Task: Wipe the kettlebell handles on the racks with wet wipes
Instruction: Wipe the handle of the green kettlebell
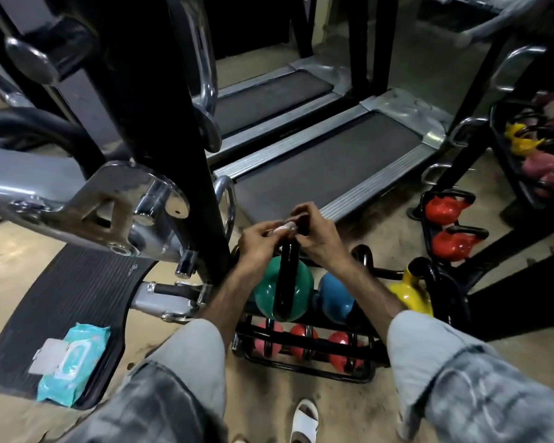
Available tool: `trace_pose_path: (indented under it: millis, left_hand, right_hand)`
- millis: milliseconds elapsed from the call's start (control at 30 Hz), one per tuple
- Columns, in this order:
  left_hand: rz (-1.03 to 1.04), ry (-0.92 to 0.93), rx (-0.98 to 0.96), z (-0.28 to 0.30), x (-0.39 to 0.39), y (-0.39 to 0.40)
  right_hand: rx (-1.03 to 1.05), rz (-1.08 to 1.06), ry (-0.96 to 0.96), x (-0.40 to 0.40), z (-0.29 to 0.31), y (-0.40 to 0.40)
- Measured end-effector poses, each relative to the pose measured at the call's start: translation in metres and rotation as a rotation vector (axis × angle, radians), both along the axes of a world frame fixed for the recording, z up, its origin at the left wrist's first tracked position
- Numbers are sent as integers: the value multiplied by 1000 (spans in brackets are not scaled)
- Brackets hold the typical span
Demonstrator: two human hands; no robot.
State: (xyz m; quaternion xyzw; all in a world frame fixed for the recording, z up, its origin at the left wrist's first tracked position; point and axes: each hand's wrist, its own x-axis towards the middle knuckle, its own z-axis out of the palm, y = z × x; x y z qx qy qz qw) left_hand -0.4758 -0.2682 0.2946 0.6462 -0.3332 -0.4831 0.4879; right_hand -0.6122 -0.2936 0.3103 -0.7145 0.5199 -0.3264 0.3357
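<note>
Head view: both hands, left hand point(259, 235) and right hand point(314, 231), pinch what looks like a soft, limp wipe point(283, 227) around the stiff black handle point(287, 276) of the heavy green kettlebell point(283, 292) on the rack point(304, 342); steady the handle's top.

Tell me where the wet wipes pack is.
In the head view, the wet wipes pack lies lower left on the black ribbed mat, left of the kettlebell rack.

Green kettlebell handle point(288, 276) top under fingers point(304, 219).
</note>
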Motion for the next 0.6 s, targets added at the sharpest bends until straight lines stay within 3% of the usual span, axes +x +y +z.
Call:
trace_pose_path:
  millis: [100,333,433,600]
  left_hand:
    - [78,-15,64,-15,2,-9]
    - [43,-63,163,-39,-2,-25]
    - [16,43,209,-47,0,-19]
    - [149,303,177,-53,-9,-1]
  right_hand:
    - [56,-72,-10,-1,-6,16]
    - [214,-105,31,-13,-18,24]
    - [244,-71,40,-15,-15,25]
    - [239,-78,40,-15,-18,26]
